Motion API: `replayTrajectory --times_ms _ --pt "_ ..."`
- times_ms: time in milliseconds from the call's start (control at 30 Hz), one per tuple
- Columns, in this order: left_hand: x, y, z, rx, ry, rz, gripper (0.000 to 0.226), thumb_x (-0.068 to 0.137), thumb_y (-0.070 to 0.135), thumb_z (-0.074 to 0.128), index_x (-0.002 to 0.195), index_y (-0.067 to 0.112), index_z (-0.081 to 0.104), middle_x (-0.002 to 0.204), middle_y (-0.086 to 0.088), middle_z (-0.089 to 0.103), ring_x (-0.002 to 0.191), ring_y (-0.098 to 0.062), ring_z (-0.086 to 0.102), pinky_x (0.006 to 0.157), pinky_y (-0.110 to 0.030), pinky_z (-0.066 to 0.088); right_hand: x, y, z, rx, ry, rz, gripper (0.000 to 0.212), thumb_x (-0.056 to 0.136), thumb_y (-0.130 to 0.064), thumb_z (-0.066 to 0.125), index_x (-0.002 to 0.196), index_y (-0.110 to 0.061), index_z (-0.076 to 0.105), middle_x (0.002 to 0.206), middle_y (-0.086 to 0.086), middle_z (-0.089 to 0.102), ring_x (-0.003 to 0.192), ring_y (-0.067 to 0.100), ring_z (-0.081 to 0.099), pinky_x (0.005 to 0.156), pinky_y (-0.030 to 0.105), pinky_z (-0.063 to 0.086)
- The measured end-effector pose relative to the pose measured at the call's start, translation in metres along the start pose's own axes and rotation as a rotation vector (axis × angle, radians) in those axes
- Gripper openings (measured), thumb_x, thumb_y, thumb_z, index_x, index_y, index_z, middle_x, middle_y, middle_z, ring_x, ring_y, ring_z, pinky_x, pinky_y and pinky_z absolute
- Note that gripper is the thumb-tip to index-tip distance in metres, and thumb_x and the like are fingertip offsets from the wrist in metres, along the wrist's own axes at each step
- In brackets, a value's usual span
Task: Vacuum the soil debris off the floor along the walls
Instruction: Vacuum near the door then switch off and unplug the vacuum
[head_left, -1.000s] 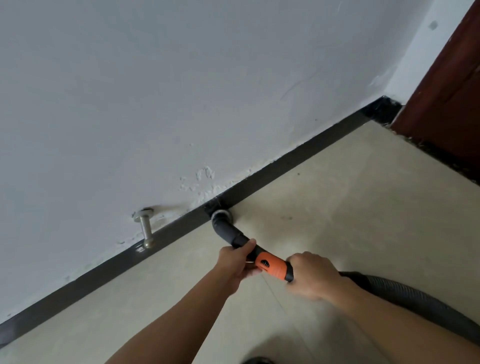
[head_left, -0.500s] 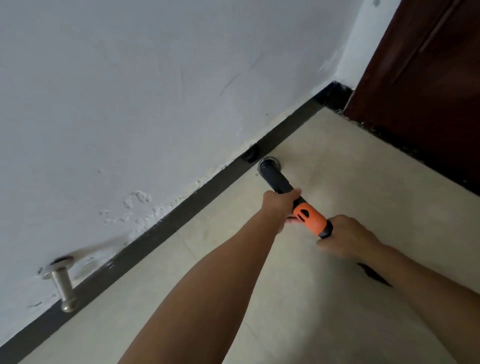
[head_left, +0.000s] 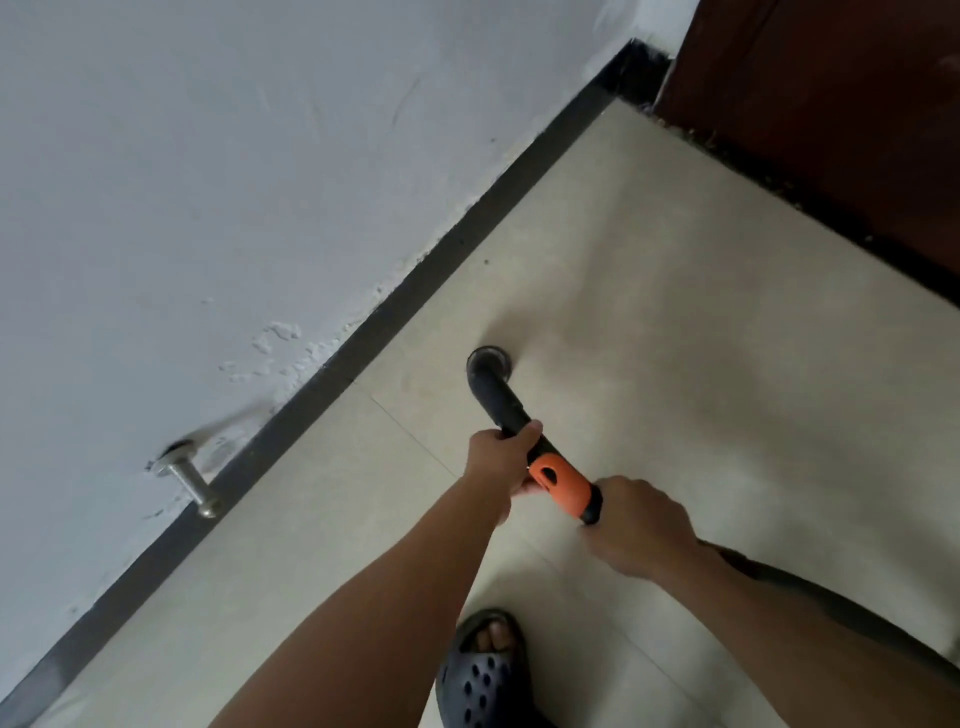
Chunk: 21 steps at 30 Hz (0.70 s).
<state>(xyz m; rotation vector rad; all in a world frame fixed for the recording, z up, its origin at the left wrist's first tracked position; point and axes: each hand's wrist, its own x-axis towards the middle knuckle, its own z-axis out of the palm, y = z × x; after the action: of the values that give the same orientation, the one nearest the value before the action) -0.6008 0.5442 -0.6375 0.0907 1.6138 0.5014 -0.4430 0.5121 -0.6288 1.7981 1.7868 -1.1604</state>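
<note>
A black vacuum nozzle (head_left: 488, 370) with an orange handle section (head_left: 563, 483) points down at the beige tiled floor (head_left: 675, 338), a little away from the black baseboard (head_left: 415, 280). My left hand (head_left: 501, 460) grips the black tube just ahead of the orange part. Behind the orange part, my right hand (head_left: 641, 530) grips the rear of the handle, where the dark hose (head_left: 831, 605) trails off to the right. Dark soil debris (head_left: 727, 150) lies along the foot of the brown door (head_left: 831, 104) at the upper right.
A white wall (head_left: 208, 182) with flaking plaster runs diagonally on the left. From it, low down, sticks out a metal door stopper (head_left: 195, 486). My foot in a dark perforated sandal (head_left: 483, 675) stands at the bottom middle.
The nozzle has come away from the baseboard onto the open tiles and back toward me. The view has tilted down, so the sandal and the stopper now show closer.
</note>
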Motion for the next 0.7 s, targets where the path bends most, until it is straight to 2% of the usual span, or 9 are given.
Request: replayTrajectory --times_ms 200,300,433,567,700 --pt "0.017 0.04 0.063 0.034 -0.021 0.054 0.036 0.09 0.027 0.067 0.11 0.0 0.055 0.095 -0.016 0.066 0.066 -0.023 0.064 0.056 -0.035 0.06 0.021 0.026 -0.058 0.03 0.049 0.077 0.013 0.073 -0.024 0.063 0.076 -0.023 0.051 0.069 -0.002 0.059 0.061 0.019 0.056 0.053 0.025 0.036" --pt "-0.002 0.042 0.071 0.095 -0.021 0.034 0.038 0.089 0.026 0.068 0.114 0.0 0.055 0.093 -0.016 0.066 0.063 -0.022 0.063 0.055 -0.033 0.059 -0.001 0.033 -0.066 0.054 0.022 0.079 0.015 0.074 -0.027 0.065 0.081 -0.023 0.052 0.071 -0.003 0.059 0.061 0.017 0.056 0.052 0.025 0.036" --pt "-0.056 0.034 0.066 0.18 -0.048 0.004 0.037 0.085 0.021 0.072 0.111 -0.002 0.059 0.1 -0.02 0.069 0.073 -0.027 0.067 0.066 -0.036 0.06 -0.063 0.041 -0.074 0.054 0.008 0.06 0.018 0.074 -0.033 0.065 0.085 -0.024 0.053 0.072 -0.005 0.058 0.066 0.02 0.057 0.054 0.026 0.036" --pt "-0.132 0.033 0.06 0.23 -0.049 -0.018 0.032 0.083 0.016 0.072 0.107 -0.002 0.061 0.094 -0.019 0.069 0.074 -0.026 0.067 0.071 -0.037 0.059 -0.14 0.039 -0.083 0.136 0.019 0.065 0.018 0.075 -0.034 0.062 0.087 -0.025 0.051 0.071 -0.006 0.055 0.069 0.022 0.055 0.059 0.03 0.037" --pt "-0.216 0.038 0.062 0.275 -0.037 -0.039 0.031 0.085 0.015 0.07 0.109 -0.002 0.06 0.1 -0.022 0.07 0.088 -0.032 0.069 0.073 -0.039 0.058 -0.213 0.041 -0.094 0.134 0.131 0.061 0.023 0.083 -0.035 0.059 0.098 -0.02 0.051 0.09 0.0 0.063 0.086 0.024 0.06 0.069 0.031 0.03"
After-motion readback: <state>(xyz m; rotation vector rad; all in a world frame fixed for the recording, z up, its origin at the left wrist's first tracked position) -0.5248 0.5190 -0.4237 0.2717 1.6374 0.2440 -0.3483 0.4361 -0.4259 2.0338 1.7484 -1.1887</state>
